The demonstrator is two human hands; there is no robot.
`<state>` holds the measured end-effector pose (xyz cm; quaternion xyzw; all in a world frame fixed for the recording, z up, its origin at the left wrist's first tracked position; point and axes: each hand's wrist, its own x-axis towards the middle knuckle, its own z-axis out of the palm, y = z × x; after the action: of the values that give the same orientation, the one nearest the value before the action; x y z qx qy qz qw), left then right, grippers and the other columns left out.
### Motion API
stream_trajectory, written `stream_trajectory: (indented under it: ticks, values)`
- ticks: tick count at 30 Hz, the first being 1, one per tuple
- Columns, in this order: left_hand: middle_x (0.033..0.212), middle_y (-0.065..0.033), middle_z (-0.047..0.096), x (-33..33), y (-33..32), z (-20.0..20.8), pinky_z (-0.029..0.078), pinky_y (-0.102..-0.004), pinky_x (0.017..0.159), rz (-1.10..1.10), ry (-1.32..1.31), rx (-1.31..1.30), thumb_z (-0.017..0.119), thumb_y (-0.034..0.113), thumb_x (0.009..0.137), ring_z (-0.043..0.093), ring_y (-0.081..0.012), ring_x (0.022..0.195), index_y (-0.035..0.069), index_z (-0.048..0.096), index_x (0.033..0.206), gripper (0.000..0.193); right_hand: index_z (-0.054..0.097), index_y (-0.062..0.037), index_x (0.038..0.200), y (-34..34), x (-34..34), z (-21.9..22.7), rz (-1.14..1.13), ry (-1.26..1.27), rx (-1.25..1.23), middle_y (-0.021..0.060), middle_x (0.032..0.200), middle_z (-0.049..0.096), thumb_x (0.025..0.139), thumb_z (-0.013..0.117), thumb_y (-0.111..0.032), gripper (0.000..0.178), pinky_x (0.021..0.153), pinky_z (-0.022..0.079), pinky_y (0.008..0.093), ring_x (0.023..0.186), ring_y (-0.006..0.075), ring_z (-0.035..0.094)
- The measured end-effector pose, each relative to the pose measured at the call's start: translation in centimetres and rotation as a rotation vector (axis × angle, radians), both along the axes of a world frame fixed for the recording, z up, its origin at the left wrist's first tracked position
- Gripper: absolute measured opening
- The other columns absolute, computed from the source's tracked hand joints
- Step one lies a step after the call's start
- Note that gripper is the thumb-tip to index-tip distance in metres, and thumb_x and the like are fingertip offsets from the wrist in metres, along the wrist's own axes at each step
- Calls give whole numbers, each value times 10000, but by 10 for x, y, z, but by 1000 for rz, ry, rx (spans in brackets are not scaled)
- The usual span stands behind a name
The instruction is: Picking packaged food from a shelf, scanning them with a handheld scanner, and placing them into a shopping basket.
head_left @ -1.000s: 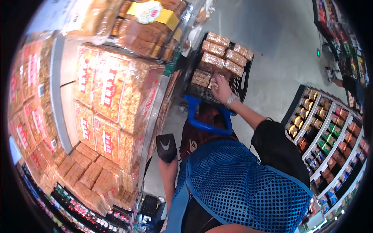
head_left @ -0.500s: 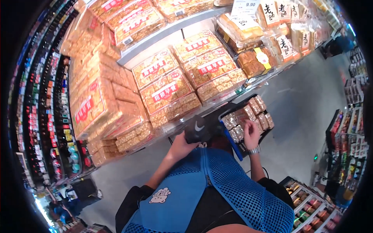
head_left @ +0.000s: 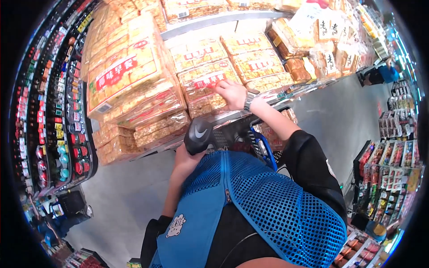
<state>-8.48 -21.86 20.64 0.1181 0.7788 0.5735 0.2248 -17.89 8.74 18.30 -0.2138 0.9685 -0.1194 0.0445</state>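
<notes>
My right hand (head_left: 231, 93) reaches over the shelf, its fingers extended onto a clear-wrapped pack of puffed grain bars (head_left: 205, 79) with a red label. The fingers rest at the pack's front right part and are not wrapped round it. My left hand (head_left: 185, 157) is closed at the base of a black rounded object (head_left: 199, 135) with a white curved mark; its fingertips are partly hidden beneath it. A blue-edged basket (head_left: 267, 147) with wrapped bars (head_left: 271, 134) in it stands below my right forearm, which covers part of it.
A tall stack of wrapped bar packs (head_left: 125, 71) stands on the left of the shelf. Bagged bread (head_left: 328, 53) sits at the right end. Black racks of small goods (head_left: 58, 111) line the far left, and snack racks (head_left: 384, 178) stand right of the grey floor (head_left: 326, 120).
My right hand has left the bars in the basket and gone up and left onto the shelf pack. My left hand and the black object have shifted left. The view has moved too.
</notes>
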Motion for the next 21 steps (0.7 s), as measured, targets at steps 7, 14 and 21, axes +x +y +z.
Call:
stream_trajectory:
  ticks: [7, 14, 21]
  values:
    - [1057, -87, 723, 3, -27, -6, 500, -316, 889, 127, -87, -37, 800, 138, 807, 653, -141, 983, -7, 662, 1126, 376, 549, -129, 1193, -57, 7, 2, -52, 154, 96, 97, 1143, 562, 650, 857, -299, 647, 927, 454, 450, 1117, 308, 528]
    - [1050, -89, 727, -17, -17, 16, 506, -320, 889, 10, -53, 125, 796, 118, 808, 659, -144, 983, -9, 664, 1128, 369, 560, -105, 1223, -11, 26, 45, -173, 111, -352, 78, 1118, 578, 668, 881, -240, 655, 946, 464, 421, 1100, 294, 561]
    - [1137, -78, 693, -22, -6, 92, 494, -311, 939, -249, 0, 232, 789, 46, 805, 644, -138, 1038, -4, 609, 1224, 458, 482, -5, 1363, 71, 82, 85, -427, 129, -1543, 79, 1249, 631, 874, 731, -130, 563, 954, 499, 321, 1143, 145, 595]
